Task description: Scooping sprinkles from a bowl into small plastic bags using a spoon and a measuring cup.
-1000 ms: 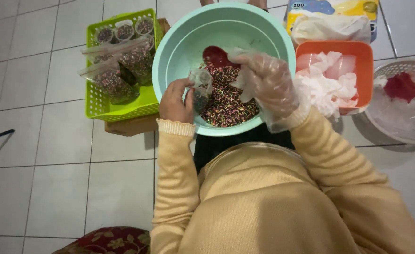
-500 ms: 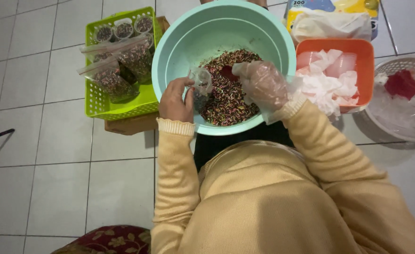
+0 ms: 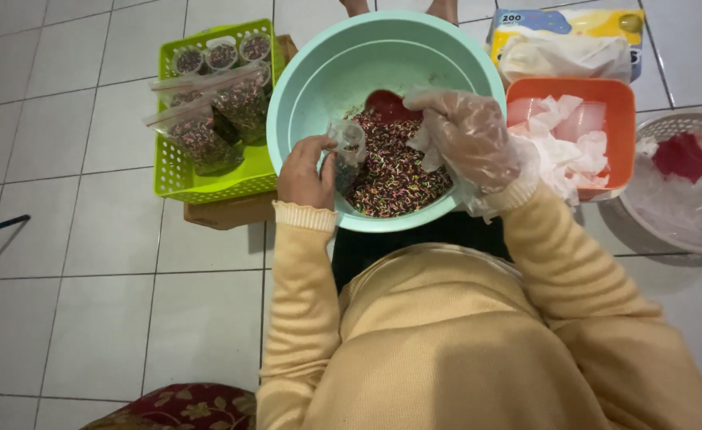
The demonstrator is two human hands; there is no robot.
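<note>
A large teal bowl (image 3: 343,68) holds a heap of dark multicoloured sprinkles (image 3: 391,171). My left hand (image 3: 305,171) grips a small clear plastic bag (image 3: 346,150) at the bowl's near left, its mouth held up and some sprinkles inside. My right hand (image 3: 470,135), in a clear plastic glove, holds a red scoop (image 3: 388,105) over the sprinkles just right of the bag's mouth.
A lime green basket (image 3: 208,179) at left holds filled bags and small cups of sprinkles on a wooden board. An orange tray (image 3: 618,95) with clear plastic and tissue sits right. A tissue pack (image 3: 566,36) and a white round basket (image 3: 681,187) lie beyond.
The right hand dipped the red scoop into the sprinkles, then lifted it back up toward the bag's mouth. The left hand kept the bag in place.
</note>
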